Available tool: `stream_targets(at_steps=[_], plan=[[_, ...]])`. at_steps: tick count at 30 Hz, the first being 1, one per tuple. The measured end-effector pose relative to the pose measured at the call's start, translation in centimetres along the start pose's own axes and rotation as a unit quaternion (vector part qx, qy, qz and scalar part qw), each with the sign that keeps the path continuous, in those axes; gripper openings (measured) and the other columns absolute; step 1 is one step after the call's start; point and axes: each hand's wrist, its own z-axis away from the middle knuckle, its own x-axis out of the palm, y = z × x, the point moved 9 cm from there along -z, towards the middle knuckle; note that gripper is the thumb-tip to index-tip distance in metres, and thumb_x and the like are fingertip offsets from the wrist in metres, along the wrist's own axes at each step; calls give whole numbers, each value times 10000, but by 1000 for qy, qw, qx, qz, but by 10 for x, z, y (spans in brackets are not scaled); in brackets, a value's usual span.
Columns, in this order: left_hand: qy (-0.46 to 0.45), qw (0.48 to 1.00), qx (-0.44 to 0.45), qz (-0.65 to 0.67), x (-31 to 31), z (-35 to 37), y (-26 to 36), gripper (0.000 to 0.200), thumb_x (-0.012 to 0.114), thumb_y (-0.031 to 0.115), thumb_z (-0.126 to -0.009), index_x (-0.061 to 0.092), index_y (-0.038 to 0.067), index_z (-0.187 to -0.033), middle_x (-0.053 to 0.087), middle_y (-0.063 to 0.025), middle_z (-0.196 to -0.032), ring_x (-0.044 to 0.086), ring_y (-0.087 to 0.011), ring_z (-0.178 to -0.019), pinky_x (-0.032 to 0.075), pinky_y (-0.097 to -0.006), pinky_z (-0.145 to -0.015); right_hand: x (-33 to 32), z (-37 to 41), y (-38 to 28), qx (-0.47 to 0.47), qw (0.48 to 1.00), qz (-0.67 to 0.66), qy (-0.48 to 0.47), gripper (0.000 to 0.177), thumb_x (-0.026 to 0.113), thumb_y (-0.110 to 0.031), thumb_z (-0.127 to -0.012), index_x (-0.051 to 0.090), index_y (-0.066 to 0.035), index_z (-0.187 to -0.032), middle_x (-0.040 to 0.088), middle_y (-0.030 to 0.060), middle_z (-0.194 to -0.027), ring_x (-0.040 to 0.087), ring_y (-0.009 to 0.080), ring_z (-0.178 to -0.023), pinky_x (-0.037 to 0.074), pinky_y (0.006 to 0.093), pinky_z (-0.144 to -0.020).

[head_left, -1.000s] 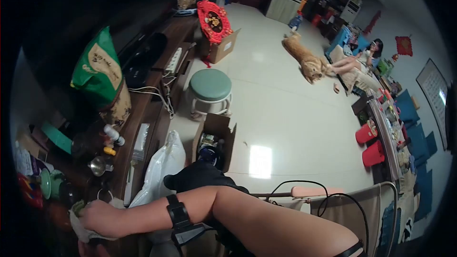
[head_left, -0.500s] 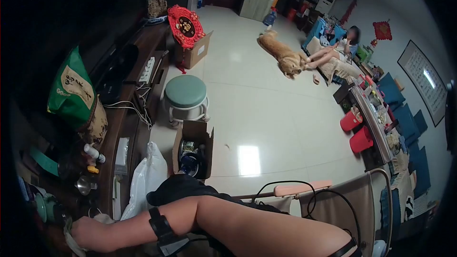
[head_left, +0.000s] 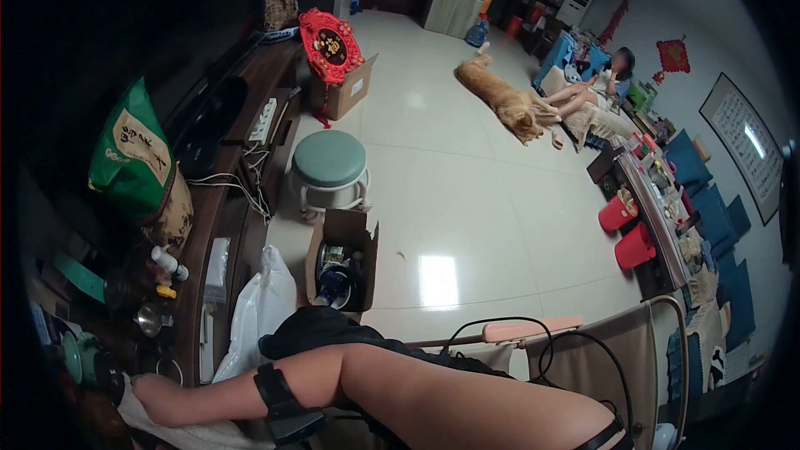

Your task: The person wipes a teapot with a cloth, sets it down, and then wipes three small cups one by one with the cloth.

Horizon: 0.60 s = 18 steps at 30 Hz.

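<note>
My right arm crosses the bottom of the view, a black band around its forearm, and reaches to the lower left. There my right hand is closed on a pale cloth, which hangs below the wrist. Its fingertips are partly hidden by the hand's own back and the dim light. Close beside it on the dark wooden cabinet are a round green item, a shiny metal cup and a white bottle. My left hand is out of the picture.
A green bag stands on the cabinet. An open cardboard box with bottles, a white plastic bag and a green-topped stool are on the floor. A dog lies near a seated person. A chair armrest is close by.
My right hand has shifted slightly, and more of the pale cloth now shows, spread beneath the wrist. The dog's head has moved down. The whole view has shifted a little.
</note>
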Motion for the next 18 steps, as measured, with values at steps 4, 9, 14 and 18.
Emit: stream_targets(at_steps=[4,9,14,18], plan=[[-43,997,39,-52,-4,-8,1,394,613,328,-821,581,44,-1091,602,-127,-979,579,-232,-813,473,-341,-712,-6,-1,-30,-29,991,113,-68,76,618,-86,-622,624,-27,-670,609,172,-736,598,327,-757,470,392,-661],[-81,995,47,-21,-5,-15,-9,407,675,281,-782,571,53,-1102,606,-103,-900,565,-201,-766,464,-329,-680,13,8,-56,-220,958,170,-65,113,655,-119,-580,622,-40,-653,594,168,-694,590,334,-706,470,366,-617],[-21,999,22,44,-16,-16,-23,425,684,294,-774,572,38,-1094,593,-86,-847,536,-165,-703,456,-302,-643,16,2,-19,-55,998,24,1,62,606,-26,-596,609,-6,-654,587,205,-721,579,371,-758,458,405,-645],[18,994,77,78,-18,-9,-7,445,693,294,-765,568,41,-1108,582,-77,-842,510,-162,-668,449,-301,-632,27,9,2,46,998,-45,24,71,573,4,-606,610,4,-667,591,216,-740,578,384,-767,457,414,-658]])
